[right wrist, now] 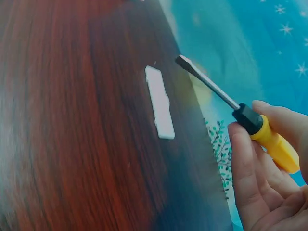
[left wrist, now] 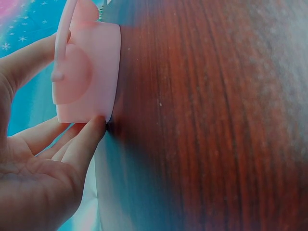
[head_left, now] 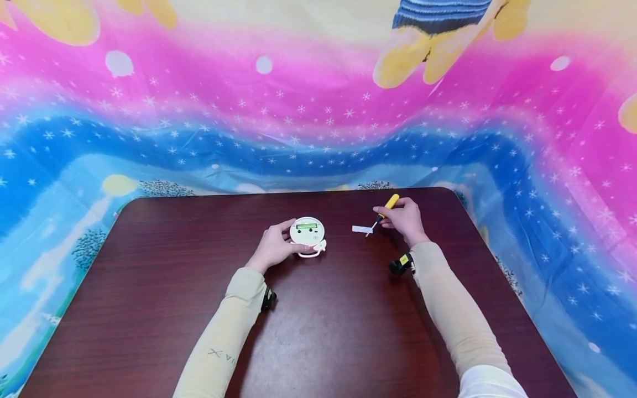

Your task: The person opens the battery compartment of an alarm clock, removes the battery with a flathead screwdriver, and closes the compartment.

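Observation:
A small round alarm clock (head_left: 312, 236), pale with a loop handle, lies back side up on the table. A green battery (head_left: 306, 226) sits in the slot on its back, with two dark knobs below. My left hand (head_left: 272, 246) grips the clock by its sides, thumb near the handle; in the left wrist view the fingers (left wrist: 85, 147) press its lower edge. My right hand (head_left: 406, 220) pinches a screwdriver (right wrist: 248, 118) with a yellow and black handle, its flat metal tip pointing away from the fingers. Near that tip a white battery cover (right wrist: 160, 103) lies on the table.
The dark wood-grain table (head_left: 338, 326) has rounded far corners. Behind and along its sides hangs a printed cloth (head_left: 308, 110) in pink and blue with snowflakes. Black wrist cameras (head_left: 400, 264) are strapped to both wrists, close over the tabletop.

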The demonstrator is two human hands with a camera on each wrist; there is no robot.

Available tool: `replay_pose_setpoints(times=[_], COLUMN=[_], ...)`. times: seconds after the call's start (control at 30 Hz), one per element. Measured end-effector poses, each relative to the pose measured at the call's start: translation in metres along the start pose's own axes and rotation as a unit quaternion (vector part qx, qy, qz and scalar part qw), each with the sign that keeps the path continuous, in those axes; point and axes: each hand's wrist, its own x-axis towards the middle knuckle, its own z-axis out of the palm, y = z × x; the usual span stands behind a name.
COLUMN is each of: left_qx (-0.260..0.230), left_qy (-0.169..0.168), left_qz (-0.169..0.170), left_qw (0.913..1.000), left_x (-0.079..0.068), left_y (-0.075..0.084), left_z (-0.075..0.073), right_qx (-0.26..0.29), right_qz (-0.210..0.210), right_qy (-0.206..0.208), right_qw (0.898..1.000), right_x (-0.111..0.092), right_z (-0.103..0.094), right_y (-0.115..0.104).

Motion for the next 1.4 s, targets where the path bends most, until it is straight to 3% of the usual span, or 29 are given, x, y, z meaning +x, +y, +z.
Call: replay_pose_setpoints(times=[0.23, 0.57, 1.2, 1.4], left_qx=[-0.003, -0.008, -0.003, -0.008], left_qy=[-0.002, -0.003, -0.005, -0.002], left_qz=[0.0, 0.003, 0.0, 0.0], left_qw=[1.0, 1.0, 1.0, 1.0], left_x=[0.0, 0.001, 0.001, 0.0], left_y=[0.0, -0.002, -0.001, 0.0], left_z=[0.0, 0.0, -0.001, 0.0], right_qx=[-0.094, -0.211, -0.24, -0.245], right_qz=[-0.001, 0.005, 0.034, 0.021], right_qy=[-0.021, -0.057, -0.043, -0.05], right_qw=[0.995, 0.976, 0.969, 0.968], right_x=[0.002, 0.005, 0.011, 0.008], right_z=[-0.006, -0.016, -0.009, -0.007], right_y=[0.004, 0.004, 0.012, 0.012])
